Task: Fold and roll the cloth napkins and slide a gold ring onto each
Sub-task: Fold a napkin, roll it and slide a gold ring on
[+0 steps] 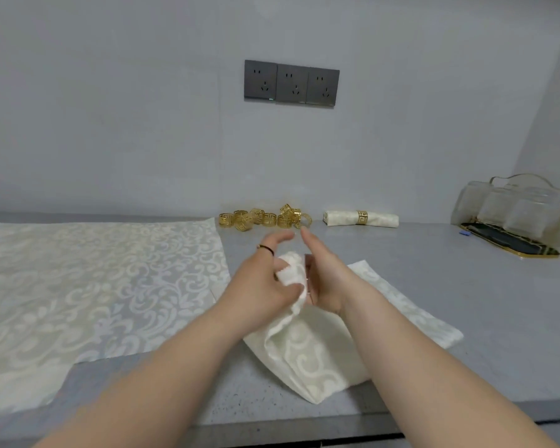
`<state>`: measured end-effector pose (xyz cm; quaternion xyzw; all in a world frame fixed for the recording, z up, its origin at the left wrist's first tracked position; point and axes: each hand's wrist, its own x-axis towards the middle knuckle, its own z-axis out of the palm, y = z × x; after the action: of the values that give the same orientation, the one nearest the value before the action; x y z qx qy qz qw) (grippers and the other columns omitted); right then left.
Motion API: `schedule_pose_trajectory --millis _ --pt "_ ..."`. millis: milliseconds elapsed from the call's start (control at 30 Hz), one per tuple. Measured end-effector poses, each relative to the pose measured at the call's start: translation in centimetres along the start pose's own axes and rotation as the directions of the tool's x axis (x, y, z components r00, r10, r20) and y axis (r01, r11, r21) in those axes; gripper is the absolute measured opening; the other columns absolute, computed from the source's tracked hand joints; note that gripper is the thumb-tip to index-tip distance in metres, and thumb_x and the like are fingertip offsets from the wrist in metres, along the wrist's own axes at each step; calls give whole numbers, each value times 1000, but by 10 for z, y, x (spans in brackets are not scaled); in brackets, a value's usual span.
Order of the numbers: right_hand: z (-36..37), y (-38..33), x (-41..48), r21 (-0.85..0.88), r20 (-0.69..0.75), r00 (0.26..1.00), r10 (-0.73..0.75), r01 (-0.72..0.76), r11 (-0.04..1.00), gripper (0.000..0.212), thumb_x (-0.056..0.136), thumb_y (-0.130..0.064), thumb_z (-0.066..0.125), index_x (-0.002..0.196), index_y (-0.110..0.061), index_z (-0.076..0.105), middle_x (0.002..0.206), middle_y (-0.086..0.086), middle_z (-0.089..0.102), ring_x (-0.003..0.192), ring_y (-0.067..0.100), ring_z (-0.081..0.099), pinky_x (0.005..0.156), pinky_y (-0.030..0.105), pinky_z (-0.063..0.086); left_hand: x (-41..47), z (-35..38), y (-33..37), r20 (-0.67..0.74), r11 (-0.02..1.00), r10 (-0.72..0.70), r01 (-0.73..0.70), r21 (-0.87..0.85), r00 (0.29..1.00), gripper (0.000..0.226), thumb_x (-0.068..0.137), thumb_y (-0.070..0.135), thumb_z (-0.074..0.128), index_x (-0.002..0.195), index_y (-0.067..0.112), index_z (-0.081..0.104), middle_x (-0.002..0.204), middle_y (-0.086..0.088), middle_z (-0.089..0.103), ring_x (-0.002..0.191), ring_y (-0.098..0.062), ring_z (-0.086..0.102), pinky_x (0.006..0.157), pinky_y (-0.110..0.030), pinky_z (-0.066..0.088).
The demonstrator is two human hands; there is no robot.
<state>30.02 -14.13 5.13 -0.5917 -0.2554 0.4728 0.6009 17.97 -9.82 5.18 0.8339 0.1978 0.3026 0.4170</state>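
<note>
A cream patterned napkin (314, 354) lies partly folded on the grey counter, its far end rolled up between my hands. My left hand (259, 279) grips that rolled end, thumb over the cloth. Pressed against the roll from the right is my right hand (324, 273), fingers straight; something small and shiny shows at its palm, unclear what. Behind my hands, several gold rings (265, 218) are piled by the wall. A finished rolled napkin (340, 218) with a gold ring (362, 217) on it lies to their right.
Flat napkins (88, 286) are spread over the left of the counter (466, 302). A clear glass holder (514, 208) on a dark gold-rimmed tray (537, 250) stands at the far right. Wall sockets (291, 83) sit above. The counter's front edge runs below my forearms.
</note>
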Motion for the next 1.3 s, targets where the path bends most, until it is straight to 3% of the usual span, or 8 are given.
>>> schedule_pose_trajectory --millis 167,300,367,533,700,900,1100,1300 --pt "-3 -3 -3 -335 -119 993 -9 -31 942 12 93 -10 47 82 -13 52 74 4 57 64 16 55 49 23 44 -16 18 -5 -13 999 10 -9 52 1000 67 80 19 66 132 36 26 74 15 48 79 -14 57 63 -15 41" --pt "-4 -1 4 -179 -167 981 -101 71 981 11 92 -2 46 98 -9 52 76 7 55 64 17 53 48 22 47 -40 26 -8 -73 929 22 7 371 997 110 67 53 70 142 37 -9 130 23 35 121 -2 37 102 -19 32" --pt "-5 -6 3 -92 -206 967 -152 136 986 15 93 0 46 104 -5 54 76 7 56 61 15 53 39 14 45 -47 33 -24 -156 798 217 -83 597 964 118 53 58 75 145 22 10 133 8 45 118 -8 47 102 -30 31" --pt "-8 -24 1 -49 -223 945 -237 232 971 27 93 1 44 118 0 52 75 7 57 62 17 54 42 16 47 -44 25 -38 -169 857 -14 99 506 986 77 85 26 59 146 28 11 140 8 39 120 -13 46 101 -22 35" --pt "-25 -33 0 -283 -292 856 -427 350 893 23 91 -4 42 90 -17 60 79 2 62 72 19 59 64 27 49 -20 -10 -54 -180 737 -25 139 661 983 49 87 6 42 129 32 44 115 7 57 97 -16 57 66 -24 37" --pt "-65 -14 -25 -278 -290 887 -359 281 918 18 94 -3 42 100 -15 54 78 1 60 61 12 61 46 17 48 -16 -35 -83 -50 534 494 -258 805 868 42 65 9 34 71 14 75 62 2 65 58 -15 52 53 -18 28" --pt "-93 29 -43 -224 -313 944 -108 37 974 17 94 -4 44 104 -10 55 85 6 64 72 20 61 53 25 53 -19 -14 -105 105 536 486 -391 748 868 39 66 23 38 75 20 76 80 3 70 84 -9 48 74 -21 42" --pt "-100 51 -50 -269 -307 951 -24 -62 961 15 91 -2 47 93 -13 57 81 5 64 63 16 61 47 22 49 -18 -19 -107 288 603 317 -426 675 904 42 31 12 92 65 29 75 78 10 73 66 -9 70 50 -19 52"
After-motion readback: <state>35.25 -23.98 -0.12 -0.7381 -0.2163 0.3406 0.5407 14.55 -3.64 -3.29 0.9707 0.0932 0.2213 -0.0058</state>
